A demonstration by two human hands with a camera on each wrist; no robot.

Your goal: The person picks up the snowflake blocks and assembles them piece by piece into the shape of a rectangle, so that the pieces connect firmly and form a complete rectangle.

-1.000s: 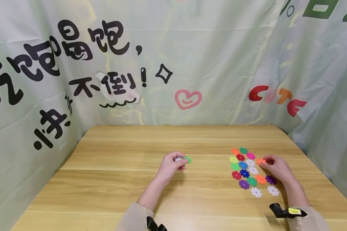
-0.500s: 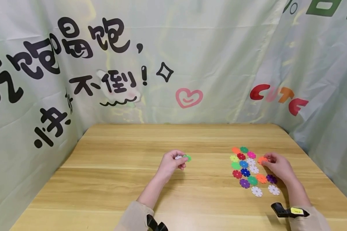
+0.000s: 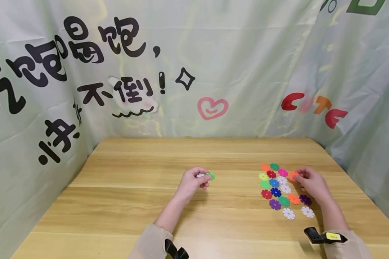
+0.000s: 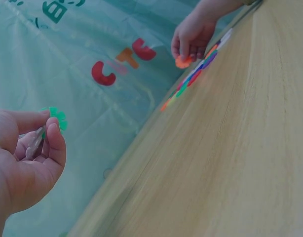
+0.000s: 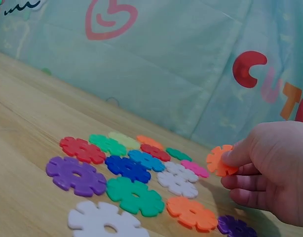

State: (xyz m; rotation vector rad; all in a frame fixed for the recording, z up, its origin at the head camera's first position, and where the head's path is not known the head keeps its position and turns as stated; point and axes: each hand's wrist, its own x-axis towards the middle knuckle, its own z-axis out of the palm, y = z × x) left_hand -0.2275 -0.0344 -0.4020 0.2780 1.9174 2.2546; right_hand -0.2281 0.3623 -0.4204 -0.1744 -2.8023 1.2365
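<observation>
My left hand [image 3: 190, 183] is raised over the middle of the table. It pinches a bright green notched plastic disc [image 4: 60, 118] together with a white one [image 3: 200, 175], the white partly hidden by the fingers. On the right, my right hand [image 3: 312, 184] grips an orange notched disc [image 5: 216, 160] between thumb and fingers, held up off the table at the back right of the spread discs. Closest to that hand lie a pink disc [image 5: 194, 168], a pair of white discs [image 5: 177, 184] and another orange disc [image 5: 192, 213].
Several more flat notched discs lie on the wooden table [image 3: 133, 201], among them a purple disc [image 5: 76, 175], a dark blue disc [image 5: 128, 168] and a white disc [image 3: 289, 213] nearer the front. A printed curtain [image 3: 246, 72] stands behind the table and along both sides.
My right hand has lifted the orange disc slightly, and the disc has tilted from flat to facing the view. The left hand stays in place with its discs. The head view has dipped slightly.
</observation>
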